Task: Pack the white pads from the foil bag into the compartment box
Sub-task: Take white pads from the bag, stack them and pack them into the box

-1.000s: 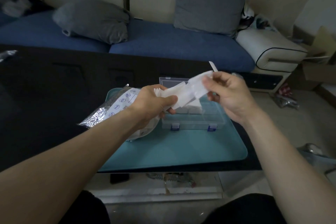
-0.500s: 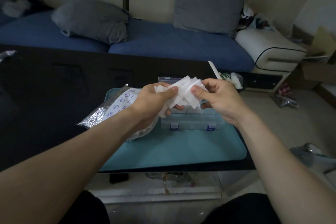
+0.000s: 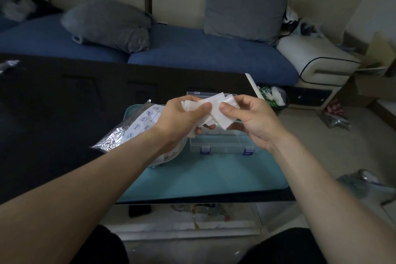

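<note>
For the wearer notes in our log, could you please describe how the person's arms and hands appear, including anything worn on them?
Both forearms are bare up to the frame edge: no sleeves show. The left hand and right hand wear no gloves, and no rings, watch or wristband are visible. The fingers have short, unpainted nails. Dark clothing covers the legs at the bottom of the view.
</note>
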### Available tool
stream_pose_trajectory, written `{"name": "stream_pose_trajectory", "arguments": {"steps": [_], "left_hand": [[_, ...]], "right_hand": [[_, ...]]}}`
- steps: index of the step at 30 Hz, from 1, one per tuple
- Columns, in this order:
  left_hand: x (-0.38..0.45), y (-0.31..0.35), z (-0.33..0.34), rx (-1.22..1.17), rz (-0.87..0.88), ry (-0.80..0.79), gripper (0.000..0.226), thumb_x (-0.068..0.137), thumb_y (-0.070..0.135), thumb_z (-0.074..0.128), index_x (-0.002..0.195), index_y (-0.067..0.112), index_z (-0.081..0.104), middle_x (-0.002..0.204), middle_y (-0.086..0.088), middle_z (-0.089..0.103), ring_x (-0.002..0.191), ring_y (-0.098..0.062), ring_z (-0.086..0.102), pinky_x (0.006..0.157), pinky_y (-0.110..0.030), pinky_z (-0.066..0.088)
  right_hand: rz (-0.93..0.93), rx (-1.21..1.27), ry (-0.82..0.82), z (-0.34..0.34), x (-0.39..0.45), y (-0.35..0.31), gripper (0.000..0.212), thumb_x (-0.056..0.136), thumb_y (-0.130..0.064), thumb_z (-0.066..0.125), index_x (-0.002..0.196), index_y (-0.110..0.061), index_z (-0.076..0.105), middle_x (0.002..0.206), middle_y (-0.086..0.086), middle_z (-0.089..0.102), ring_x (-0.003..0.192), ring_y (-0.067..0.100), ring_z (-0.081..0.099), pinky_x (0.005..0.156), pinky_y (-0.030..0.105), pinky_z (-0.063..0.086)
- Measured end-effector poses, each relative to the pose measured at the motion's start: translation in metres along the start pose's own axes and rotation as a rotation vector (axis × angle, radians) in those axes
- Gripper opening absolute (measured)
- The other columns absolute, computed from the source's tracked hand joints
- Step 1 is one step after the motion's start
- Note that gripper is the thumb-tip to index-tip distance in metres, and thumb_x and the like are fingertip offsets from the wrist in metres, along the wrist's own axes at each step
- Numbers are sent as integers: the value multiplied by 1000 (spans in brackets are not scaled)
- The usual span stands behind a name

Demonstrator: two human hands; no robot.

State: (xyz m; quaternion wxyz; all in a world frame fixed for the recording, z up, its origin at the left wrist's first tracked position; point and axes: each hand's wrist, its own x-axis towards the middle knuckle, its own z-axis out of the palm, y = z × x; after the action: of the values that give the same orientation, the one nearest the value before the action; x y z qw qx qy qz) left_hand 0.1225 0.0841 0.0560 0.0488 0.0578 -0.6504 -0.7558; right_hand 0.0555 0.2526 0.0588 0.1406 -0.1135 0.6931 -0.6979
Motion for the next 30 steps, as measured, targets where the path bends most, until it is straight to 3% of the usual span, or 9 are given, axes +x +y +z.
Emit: {"name": "stream_pose_trajectory", "arguments": {"steps": [4, 7, 9, 13, 18, 21, 25, 27, 30], "left_hand": [[-1, -2, 0, 212, 93, -4, 25, 92, 21, 69, 106, 2, 64, 79, -13, 75, 63, -20, 71, 49, -26, 50], [2, -6, 1, 219, 88, 2, 29, 95, 28, 64, 101, 0, 64, 66, -7, 69, 52, -15, 63, 45, -26, 45], [5, -7, 3, 100, -7, -18, 37, 99, 36, 56, 96, 0, 64, 65, -8, 63, 48, -16, 56, 46, -26, 40], [14, -3, -5, -265, -264, -108, 53, 99, 51, 48, 119, 2, 55, 85, -15, 58, 58, -21, 56, 43, -23, 39], [10, 1, -9, -298, -404, -383, 65, 91, 65, 45, 116, 9, 67, 95, -11, 64, 73, -21, 61, 60, -25, 42], [2, 3, -2, -294, -418, -468, 54, 92, 59, 49, 104, 13, 73, 90, -9, 67, 74, -20, 61, 61, -25, 42], [7, -5, 0, -182, -388, -332, 29, 98, 36, 52, 111, 13, 64, 83, -4, 65, 62, -14, 58, 49, -21, 41], [10, -7, -3, -189, -402, -273, 28, 100, 34, 50, 114, 12, 62, 84, -3, 64, 59, -13, 56, 50, -22, 39], [11, -5, -6, -224, -403, -216, 32, 101, 40, 48, 111, 13, 63, 88, -6, 66, 64, -17, 58, 54, -25, 40]], "right_hand": [[-11, -27, -1, 3, 1, 4, 24, 88, -15, 74, 110, -6, 70, 94, 10, 76, 81, 21, 74, 62, 29, 57], [-3, -73, -104, 10, -1, 4, 22, 96, -17, 65, 115, -6, 67, 102, 14, 75, 86, 24, 74, 61, 29, 56], [-17, -97, -136, 12, -2, 2, 18, 96, -12, 64, 113, -6, 66, 99, 13, 74, 82, 23, 73, 57, 28, 55], [-50, -32, -35, -2, 0, -6, 12, 93, -7, 67, 105, -6, 67, 85, 3, 73, 69, 13, 68, 51, 25, 52], [-48, -129, -201, -5, -4, -6, 26, 87, -8, 71, 111, -7, 63, 98, 4, 74, 86, 15, 72, 69, 28, 59], [-95, -330, -264, 5, -5, -4, 29, 85, -13, 76, 112, -8, 64, 97, 2, 74, 88, 13, 72, 76, 28, 59], [-150, -610, -231, 9, -5, -4, 65, 68, -47, 82, 125, -23, 60, 107, -5, 65, 85, 6, 66, 79, 19, 54], [-154, -646, -173, 6, -4, -2, 78, 56, -52, 85, 125, -29, 60, 106, -8, 61, 76, 2, 61, 78, 22, 54], [-147, -537, -117, -1, -1, 0, 38, 70, -28, 91, 102, -28, 69, 90, -6, 70, 71, 8, 68, 69, 31, 58]]}}
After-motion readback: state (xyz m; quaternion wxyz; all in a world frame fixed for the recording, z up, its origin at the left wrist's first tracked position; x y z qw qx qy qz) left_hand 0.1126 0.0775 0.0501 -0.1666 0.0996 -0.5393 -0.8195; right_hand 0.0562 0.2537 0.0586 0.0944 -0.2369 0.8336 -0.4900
